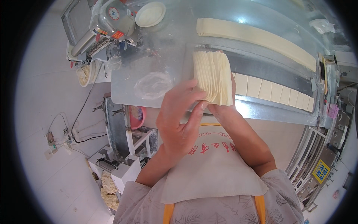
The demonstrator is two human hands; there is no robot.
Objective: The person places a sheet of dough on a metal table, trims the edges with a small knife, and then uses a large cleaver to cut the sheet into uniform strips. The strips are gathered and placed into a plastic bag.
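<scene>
A thick stack of thin dough sheets (212,78), its pale layers fanned along the near and left edges, is held up over the worktable's front part. My right hand (219,109) supports it from below and the right side; most of that hand is hidden behind the sheets. At the stack's lower left corner, the thumb and fingers of my left hand (181,117) close on the edge, slightly blurred. To the right, a row of cut dough pieces (254,85) lies along the table's near side. Behind it runs a long folded dough band (251,32).
A dough machine with a ridged roller (98,47) stands at the back left, beside a white bowl (150,14). Clear plastic film (153,85) lies on the metal worktable (125,95). Below the edge are a pink basin (141,119) and a white-framed stand (142,142).
</scene>
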